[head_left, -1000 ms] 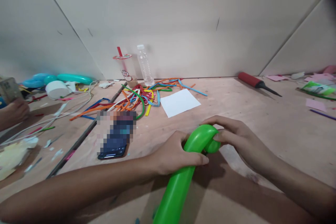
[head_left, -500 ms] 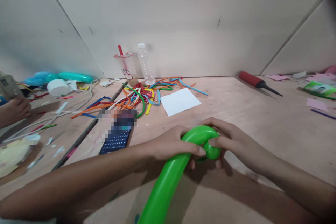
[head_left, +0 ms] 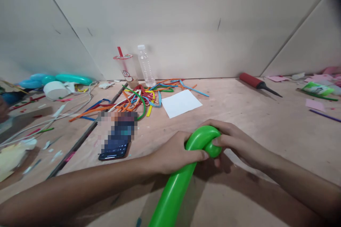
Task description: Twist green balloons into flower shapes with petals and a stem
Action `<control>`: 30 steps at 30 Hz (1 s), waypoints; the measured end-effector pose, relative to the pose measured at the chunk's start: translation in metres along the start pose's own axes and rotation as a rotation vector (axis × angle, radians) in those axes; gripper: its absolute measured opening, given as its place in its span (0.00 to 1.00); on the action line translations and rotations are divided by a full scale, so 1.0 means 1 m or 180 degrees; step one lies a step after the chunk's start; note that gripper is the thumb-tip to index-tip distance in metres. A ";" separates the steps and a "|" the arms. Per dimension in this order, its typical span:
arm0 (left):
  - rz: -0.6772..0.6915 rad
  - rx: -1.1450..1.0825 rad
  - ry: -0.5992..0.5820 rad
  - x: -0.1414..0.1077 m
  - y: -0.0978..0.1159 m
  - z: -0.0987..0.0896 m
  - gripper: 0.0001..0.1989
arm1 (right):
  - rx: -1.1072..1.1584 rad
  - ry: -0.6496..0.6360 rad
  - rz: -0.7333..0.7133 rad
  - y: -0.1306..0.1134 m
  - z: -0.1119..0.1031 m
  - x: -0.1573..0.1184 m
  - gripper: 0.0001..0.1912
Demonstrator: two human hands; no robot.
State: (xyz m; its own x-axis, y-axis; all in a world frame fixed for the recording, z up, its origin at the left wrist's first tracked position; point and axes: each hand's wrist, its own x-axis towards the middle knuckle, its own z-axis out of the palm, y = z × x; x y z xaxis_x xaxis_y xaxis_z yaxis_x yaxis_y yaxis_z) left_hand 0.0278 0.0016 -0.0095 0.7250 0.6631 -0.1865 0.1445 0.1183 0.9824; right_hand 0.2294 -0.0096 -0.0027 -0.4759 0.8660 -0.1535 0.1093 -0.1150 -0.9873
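Observation:
A long green modelling balloon [head_left: 173, 191] runs from the bottom edge up to both hands, where its far end curls over to a small round bubble [head_left: 212, 148]. My left hand [head_left: 178, 154] is wrapped round the balloon just below the bend, thumb lying across it. My right hand [head_left: 229, 138] grips the curled end, with thumb and fingers pressed on the bubble. Some of the fingertips are hidden behind the balloon. Both hands are held above the wooden table [head_left: 255, 191].
Beyond my hands lie a white paper sheet [head_left: 182, 103], a heap of uninflated balloons [head_left: 138, 99] and a phone [head_left: 117, 142]. A lidded cup [head_left: 128, 72] and a clear bottle [head_left: 146, 67] stand by the wall. A red hand pump [head_left: 252, 80] rests right; a white tape roll [head_left: 55, 89] left.
The bend in the green balloon has drawn tighter, its bubble now closer against the tube. The phone's keyboard is gone from its screen. At far left, another person's hand has moved mostly out of view.

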 end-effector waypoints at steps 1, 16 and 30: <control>0.0015 -0.0022 -0.0005 0.000 0.000 0.000 0.11 | 0.0061 0.0012 -0.0068 0.001 0.001 0.000 0.14; -0.0005 -0.0495 -0.0308 -0.002 -0.005 -0.002 0.14 | 0.0348 -0.0141 -0.0097 0.005 0.004 -0.001 0.18; -0.0692 -0.0587 0.0009 0.003 -0.006 -0.007 0.06 | -0.2817 0.0181 -0.1713 0.000 -0.011 -0.010 0.37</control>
State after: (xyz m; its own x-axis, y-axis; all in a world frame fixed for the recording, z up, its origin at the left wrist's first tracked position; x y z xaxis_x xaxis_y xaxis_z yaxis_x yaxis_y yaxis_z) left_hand 0.0246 0.0075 -0.0158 0.6884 0.6094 -0.3933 0.1712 0.3904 0.9046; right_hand 0.2437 -0.0129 -0.0010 -0.6121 0.7213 0.3241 0.5073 0.6726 -0.5388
